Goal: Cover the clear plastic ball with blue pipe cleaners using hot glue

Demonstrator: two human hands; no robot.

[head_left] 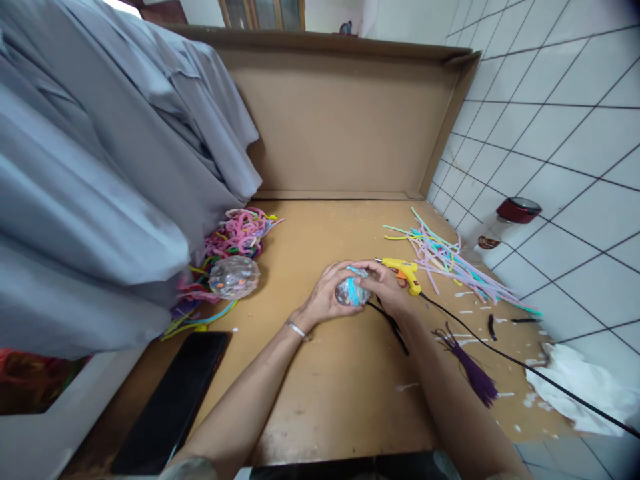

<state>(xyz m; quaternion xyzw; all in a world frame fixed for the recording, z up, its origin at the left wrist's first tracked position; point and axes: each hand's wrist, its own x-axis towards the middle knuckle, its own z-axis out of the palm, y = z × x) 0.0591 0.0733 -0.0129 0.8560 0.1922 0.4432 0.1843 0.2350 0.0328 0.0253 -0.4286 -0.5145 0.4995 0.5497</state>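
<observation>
Between both hands, just over the wooden table (310,387), is a small clear, round, bumpy piece (345,293) with light-blue fuzzy strips across it. My left hand (325,293) curls around its left side, with the fingers over the far edge. From the right, my right hand (385,283) grips it, the thumb pressed on the blue strips. Close beyond the right hand lies a yellow glue gun (407,273), partly hidden by the fingers. Black fuzzy stems (397,333) lie beneath the right wrist.
Pastel pipe cleaners (445,257) spread at the right, near a red-lidded jar (500,223). A purple bundle (473,370), the gun's cord (500,353) and white tissue (585,390) lie nearer. Leftward are a clear bumpy bowl (234,277), tangled pipe cleaners (240,233), grey cloth (100,167) and a black phone (170,403).
</observation>
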